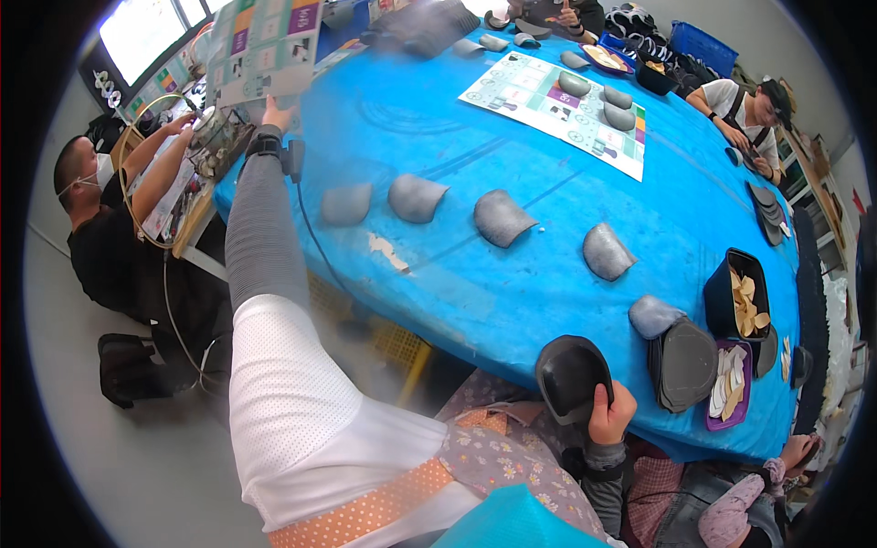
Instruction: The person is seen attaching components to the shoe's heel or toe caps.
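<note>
Black cup (568, 376) in the right hand (610, 418) is near bare tablecloth edge (484, 345).

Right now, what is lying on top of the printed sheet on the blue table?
Three grey curved pieces rest on the printed sheet. Its print shows around them, but what lies directly beneath each one is covered and cannot be seen.

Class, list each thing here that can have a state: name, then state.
Left hand: gripping the raised sheet
Raised sheet: held up at its lower edge
Right hand: closed on the dark cup
Dark cup: held, hollow side visible
Flat sheet: lying, carrying three grey pieces
Four other grey pieces: spaced apart
Dark stack: piled
Black container: open, holding beige pieces
Purple tray: open, holding pale pieces
</note>
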The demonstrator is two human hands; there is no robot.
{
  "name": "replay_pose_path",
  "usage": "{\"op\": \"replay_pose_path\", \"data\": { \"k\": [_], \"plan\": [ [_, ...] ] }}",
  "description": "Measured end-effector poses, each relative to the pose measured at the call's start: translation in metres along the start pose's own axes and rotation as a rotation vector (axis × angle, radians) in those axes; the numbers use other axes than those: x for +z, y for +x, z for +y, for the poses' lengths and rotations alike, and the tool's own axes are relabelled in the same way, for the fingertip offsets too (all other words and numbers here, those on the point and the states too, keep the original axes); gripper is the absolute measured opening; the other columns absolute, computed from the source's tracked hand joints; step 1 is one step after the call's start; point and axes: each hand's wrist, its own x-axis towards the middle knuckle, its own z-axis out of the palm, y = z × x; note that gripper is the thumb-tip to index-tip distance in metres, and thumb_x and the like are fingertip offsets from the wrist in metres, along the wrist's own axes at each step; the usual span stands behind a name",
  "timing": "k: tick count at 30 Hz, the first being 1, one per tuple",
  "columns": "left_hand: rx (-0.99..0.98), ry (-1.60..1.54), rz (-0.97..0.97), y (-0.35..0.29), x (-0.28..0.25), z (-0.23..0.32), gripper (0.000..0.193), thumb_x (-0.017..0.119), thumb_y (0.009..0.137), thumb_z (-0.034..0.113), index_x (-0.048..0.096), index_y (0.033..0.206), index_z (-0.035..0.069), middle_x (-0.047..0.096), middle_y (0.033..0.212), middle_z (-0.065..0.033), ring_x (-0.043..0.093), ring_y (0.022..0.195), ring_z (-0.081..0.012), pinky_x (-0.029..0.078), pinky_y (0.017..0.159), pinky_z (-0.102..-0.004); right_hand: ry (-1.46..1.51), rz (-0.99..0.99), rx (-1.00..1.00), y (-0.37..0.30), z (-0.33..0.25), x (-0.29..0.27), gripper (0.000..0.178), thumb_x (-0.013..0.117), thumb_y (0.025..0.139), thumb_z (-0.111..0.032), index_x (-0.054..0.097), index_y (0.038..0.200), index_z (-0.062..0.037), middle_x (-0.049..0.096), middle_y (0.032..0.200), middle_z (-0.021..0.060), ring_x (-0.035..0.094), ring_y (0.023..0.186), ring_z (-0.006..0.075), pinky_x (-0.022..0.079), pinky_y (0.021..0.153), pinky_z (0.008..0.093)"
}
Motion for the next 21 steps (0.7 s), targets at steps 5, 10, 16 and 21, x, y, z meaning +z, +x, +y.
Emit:
{"op": "replay_pose_path", "data": {
  "k": [5, 10, 16, 21],
  "plan": [
    [-0.069, -0.095, -0.096, -0.041, -0.006, 0.026, 0.091, 0.066, 0.085, 0.038, 0.006, 0.152, 0.023, 0.047, 0.136, -0.0164, 0.053, 0.111, -0.0313, 0.047, 0.08, -0.0486, 0.002, 0.004, -0.005, 0.001, -0.001, 0.0, 0.017, 0.058, 0.086, -0.011, 0.057, 0.075, 0.0019, 0.05, 0.064, 0.0191, 0.049, 0.057, 0.0392, 0.036, 0.052, 0.0419],
    [0.003, 0.005, -0.186, -0.041, -0.017, 0.035, 0.091, 0.067, 0.084, 0.04, 0.011, 0.152, 0.02, 0.042, 0.143, -0.0142, 0.051, 0.117, -0.0312, 0.048, 0.082, -0.048, 0.009, -0.001, -0.029, 0.0, 0.0, 0.0, 0.015, 0.059, 0.085, -0.01, 0.059, 0.076, 0.0018, 0.051, 0.065, 0.0193, 0.05, 0.058, 0.0397, 0.037, 0.052, 0.0422],
    [0.168, 0.086, -0.329, -0.06, -0.021, 0.11, 0.076, 0.065, 0.085, 0.044, 0.033, 0.147, 0.014, 0.047, 0.138, -0.0111, 0.051, 0.121, -0.0288, 0.043, 0.095, -0.0459, 0.004, 0.04, -0.052, -0.001, 0.0, 0.0, 0.011, 0.061, 0.083, -0.008, 0.06, 0.077, 0.001, 0.051, 0.065, 0.0192, 0.05, 0.059, 0.0401, 0.037, 0.052, 0.0419],
    [0.04, -0.615, -0.693, -0.134, 0.013, 0.235, 0.065, 0.062, 0.091, 0.038, 0.036, 0.142, 0.007, 0.048, 0.138, -0.0124, 0.051, 0.122, -0.0251, 0.042, 0.1, -0.04, 0.003, 0.041, -0.056, 0.001, 0.001, -0.003, 0.005, 0.064, 0.079, -0.005, 0.063, 0.08, -0.0008, 0.056, 0.068, 0.0175, 0.055, 0.061, 0.0379, 0.041, 0.054, 0.0408]
  ]
}}
